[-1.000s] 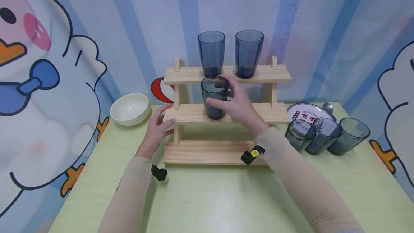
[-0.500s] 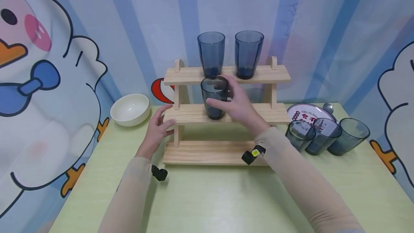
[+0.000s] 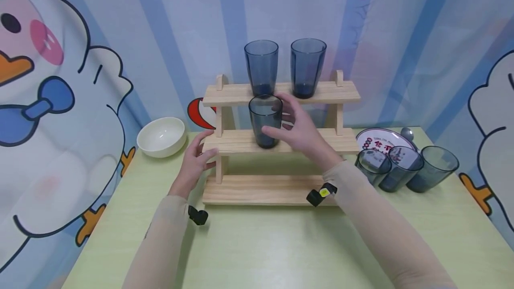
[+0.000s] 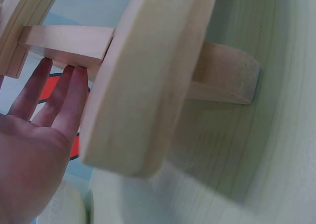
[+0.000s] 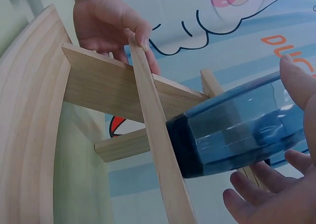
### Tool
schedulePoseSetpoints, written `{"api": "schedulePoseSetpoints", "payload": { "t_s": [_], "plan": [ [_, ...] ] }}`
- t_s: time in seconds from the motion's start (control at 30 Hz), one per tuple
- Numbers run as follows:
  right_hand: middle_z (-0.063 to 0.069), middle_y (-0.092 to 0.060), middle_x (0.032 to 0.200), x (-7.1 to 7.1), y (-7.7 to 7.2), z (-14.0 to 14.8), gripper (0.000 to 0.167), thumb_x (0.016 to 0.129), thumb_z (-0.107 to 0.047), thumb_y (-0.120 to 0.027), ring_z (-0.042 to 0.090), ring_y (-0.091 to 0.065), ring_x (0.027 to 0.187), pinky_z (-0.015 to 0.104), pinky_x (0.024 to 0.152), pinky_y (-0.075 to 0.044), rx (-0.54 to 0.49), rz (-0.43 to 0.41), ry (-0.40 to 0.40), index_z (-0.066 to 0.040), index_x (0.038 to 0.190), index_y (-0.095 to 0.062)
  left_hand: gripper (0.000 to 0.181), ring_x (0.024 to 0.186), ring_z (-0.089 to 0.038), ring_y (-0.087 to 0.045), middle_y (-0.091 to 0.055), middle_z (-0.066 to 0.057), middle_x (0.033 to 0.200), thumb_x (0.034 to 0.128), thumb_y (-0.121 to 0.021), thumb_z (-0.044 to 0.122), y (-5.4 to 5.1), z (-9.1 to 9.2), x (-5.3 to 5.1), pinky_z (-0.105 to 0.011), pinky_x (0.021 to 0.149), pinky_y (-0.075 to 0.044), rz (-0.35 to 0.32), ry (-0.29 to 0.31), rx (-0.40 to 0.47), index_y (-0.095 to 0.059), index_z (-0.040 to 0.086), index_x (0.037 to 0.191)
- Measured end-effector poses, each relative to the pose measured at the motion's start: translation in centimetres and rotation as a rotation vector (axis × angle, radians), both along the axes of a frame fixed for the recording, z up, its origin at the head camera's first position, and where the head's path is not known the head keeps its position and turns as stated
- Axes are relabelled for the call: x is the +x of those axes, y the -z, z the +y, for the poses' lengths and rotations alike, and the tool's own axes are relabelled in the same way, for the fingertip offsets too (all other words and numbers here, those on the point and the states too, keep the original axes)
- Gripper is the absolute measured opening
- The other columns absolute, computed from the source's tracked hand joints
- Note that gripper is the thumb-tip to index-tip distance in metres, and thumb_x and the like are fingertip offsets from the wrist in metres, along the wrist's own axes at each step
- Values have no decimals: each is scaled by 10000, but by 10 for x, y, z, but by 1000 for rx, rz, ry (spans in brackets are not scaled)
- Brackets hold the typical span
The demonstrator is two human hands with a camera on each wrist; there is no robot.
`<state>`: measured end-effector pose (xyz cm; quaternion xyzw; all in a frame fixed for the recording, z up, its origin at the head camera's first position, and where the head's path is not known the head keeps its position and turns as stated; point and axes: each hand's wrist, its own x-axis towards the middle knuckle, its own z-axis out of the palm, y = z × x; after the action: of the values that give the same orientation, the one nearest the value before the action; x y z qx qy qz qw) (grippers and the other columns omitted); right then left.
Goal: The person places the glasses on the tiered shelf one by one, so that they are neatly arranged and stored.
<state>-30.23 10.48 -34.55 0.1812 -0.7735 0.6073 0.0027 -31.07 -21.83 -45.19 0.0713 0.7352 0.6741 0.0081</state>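
- So the smoky blue glass [image 3: 260, 117] is standing upright on the middle shelf [image 3: 234, 141] of the wooden rack [image 3: 257, 191], left of centre, long axis straight up and down.
- Right grip [image 3: 301, 133] is right next to it: the glass sits just left of the palm, thumb across the front, fingers round the far right side. IMO everything hangs on that, since an upright glass suits a hand coming in sideways.
- Right grip looks loose and fairly wide, fingers spread, not clamped. Can't tell if any fingertip touches the glass.
- Left grip [image 3: 192, 164] is the farther one. It's holding the left end of that same shelf, thumb in front, with fingertips against the upright [image 4: 66, 48] in the left wrist view.
- Watch the two glasses [image 3: 263, 68] on the top shelf [image 3: 327, 94]; the left one is directly behind, so I'd call backward room tight.
- Three more glasses [image 3: 401, 173] are on the tabletop [image 3: 261, 244] to the right, well apart from this.
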Motion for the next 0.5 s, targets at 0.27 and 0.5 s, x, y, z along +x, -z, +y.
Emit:
{"api": "schedulePoseSetpoints", "payload": {
  "t_s": [0.27, 0.5],
  "plan": [
    [38, -494, 1565, 16, 5, 22, 940, 902, -316, -849, 267, -493, 1434, 523, 1215, -377, 3, 20, -15, -266, 1655, -289, 604, 1329, -396, -554, -489, -163, 1552, 1043, -653, 167, 1, -1, 0, -628, 1035, -519, -2, 0, 5, -433, 289, 1592],
    [35, -507, 1567, 31, 5, 44, 885, 920, -281, -835, 269, -490, 1445, 524, 1223, -366, 39, 28, -3, -290, 1637, -316, 609, 1340, -400, -548, -481, -162, 1562, 1046, -646, 167, -1, 1, 0, -625, 1046, -513, -7, 3, 2, -421, 282, 1600]
  ]
}}
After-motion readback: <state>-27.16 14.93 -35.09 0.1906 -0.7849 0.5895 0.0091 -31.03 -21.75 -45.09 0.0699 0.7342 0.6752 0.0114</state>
